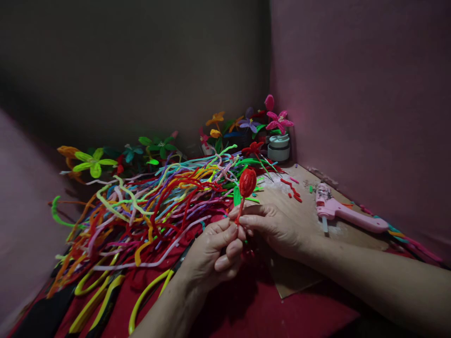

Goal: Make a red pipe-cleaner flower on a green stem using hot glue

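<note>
A red pipe-cleaner tulip (248,183) stands nearly upright on a thin red stem between my hands. My left hand (220,249) is closed, its thumb and index finger pinching the stem's lower end. From the right, my right hand (269,225) pinches the same stem just above, its fingers touching those of my left hand. A green leaf-like piece (237,195) shows just behind the stem; whether it is joined to the flower I cannot tell. The lowest tip of the stem is mostly hidden by my fingers.
Loose pipe cleaners (169,197) lie heaped at left. Yellow-handled tools (95,300) rest in front of them. A pink glue gun (352,216) lies on a brown board (282,281) at right. Finished flowers (93,163) and a grey-green container (278,148) line the back by the walls.
</note>
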`<state>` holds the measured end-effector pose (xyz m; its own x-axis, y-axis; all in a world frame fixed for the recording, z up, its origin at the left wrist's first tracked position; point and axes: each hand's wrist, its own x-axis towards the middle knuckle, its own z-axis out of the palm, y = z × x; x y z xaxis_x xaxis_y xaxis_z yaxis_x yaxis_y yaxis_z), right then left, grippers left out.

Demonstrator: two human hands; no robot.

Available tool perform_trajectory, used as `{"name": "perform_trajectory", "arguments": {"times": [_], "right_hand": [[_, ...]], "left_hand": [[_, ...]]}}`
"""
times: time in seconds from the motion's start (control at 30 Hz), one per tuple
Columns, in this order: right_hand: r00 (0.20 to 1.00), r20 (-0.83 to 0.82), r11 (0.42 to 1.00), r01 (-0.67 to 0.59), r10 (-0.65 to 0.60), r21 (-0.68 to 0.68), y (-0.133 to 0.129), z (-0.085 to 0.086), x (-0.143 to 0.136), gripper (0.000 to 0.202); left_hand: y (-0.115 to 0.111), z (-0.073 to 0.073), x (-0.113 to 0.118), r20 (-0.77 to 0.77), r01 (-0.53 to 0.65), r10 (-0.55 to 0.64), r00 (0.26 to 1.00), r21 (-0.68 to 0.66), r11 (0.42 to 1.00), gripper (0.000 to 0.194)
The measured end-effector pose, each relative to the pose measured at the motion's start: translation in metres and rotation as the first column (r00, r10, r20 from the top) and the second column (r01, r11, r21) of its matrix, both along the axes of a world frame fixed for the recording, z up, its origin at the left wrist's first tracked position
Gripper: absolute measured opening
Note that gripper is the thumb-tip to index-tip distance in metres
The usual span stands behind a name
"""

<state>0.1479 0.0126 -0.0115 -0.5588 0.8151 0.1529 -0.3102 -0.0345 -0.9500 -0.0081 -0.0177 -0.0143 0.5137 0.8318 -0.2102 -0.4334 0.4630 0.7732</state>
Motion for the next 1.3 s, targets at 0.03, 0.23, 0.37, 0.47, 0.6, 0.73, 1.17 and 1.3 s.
{"name": "perform_trajectory", "arguments": {"times": [0.03, 0.23, 0.37, 0.47, 0.6, 0.73, 1.17, 1.3], "right_hand": [[1.0, -0.014, 1.0, -0.013, 0.013, -0.007, 0.001, -0.002, 0.0, 0.018], [0.996, -0.087, 0.993, -0.028, 0.018, -0.113, 0.001, -0.01, -0.003, 0.008], [0.992, -0.124, 0.991, -0.018, 0.001, -0.135, 0.0, -0.009, -0.003, 0.008], [0.988, -0.151, 0.981, -0.018, -0.012, -0.192, 0.0, -0.009, -0.004, 0.011], [0.977, -0.177, 0.951, 0.057, -0.115, -0.304, 0.001, -0.013, -0.008, 0.011], [0.97, -0.139, 0.94, 0.149, -0.199, -0.307, -0.001, -0.014, -0.01, 0.007], [0.992, -0.04, 0.984, 0.113, -0.119, -0.141, -0.002, 0.0, -0.006, 0.006], [0.995, -0.049, 0.988, 0.079, -0.087, -0.135, 0.001, -0.006, -0.005, 0.011]], "left_hand": [[0.001, -0.001, -0.001, 0.038, 0.028, -0.027, 0.999, -0.012, 1.0, 0.014], [0.001, -0.006, -0.003, 0.109, 0.099, -0.1, 0.989, 0.014, 0.995, 0.015], [0.001, -0.004, -0.003, 0.084, 0.095, -0.098, 0.992, 0.039, 0.995, 0.016], [0.0, 0.001, 0.002, -0.061, 0.055, -0.05, 0.997, 0.07, 0.996, 0.019], [-0.005, 0.0, 0.009, -0.54, -0.061, 0.322, 0.778, 0.445, 0.893, 0.022], [-0.008, -0.013, 0.009, -0.538, 0.106, 0.761, 0.364, 0.835, 0.54, 0.015], [-0.007, 0.006, 0.01, -0.558, -0.11, 0.606, 0.567, 0.678, 0.727, 0.018], [-0.008, 0.013, 0.014, -0.521, -0.211, 0.5, 0.692, 0.516, 0.83, 0.019]]}}
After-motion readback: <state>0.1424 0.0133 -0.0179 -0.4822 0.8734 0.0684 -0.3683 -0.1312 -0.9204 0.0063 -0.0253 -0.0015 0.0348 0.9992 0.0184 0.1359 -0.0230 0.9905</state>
